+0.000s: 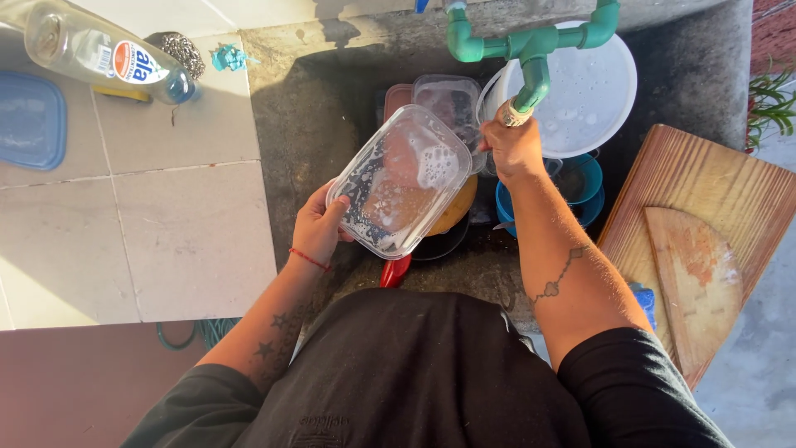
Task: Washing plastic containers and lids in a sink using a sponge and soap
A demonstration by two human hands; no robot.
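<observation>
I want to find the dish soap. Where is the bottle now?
In the head view, the soap bottle lies on its side on the tiled counter at upper left, left of the sink, beside a metal scrubber.

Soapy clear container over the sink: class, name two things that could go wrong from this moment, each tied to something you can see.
1. The clear container is foamy and held by the left hand at one edge only, so it might slip onto the dishes below.
2. The right hand is at the green tap; water could splash off the tilted container onto the person.
</observation>
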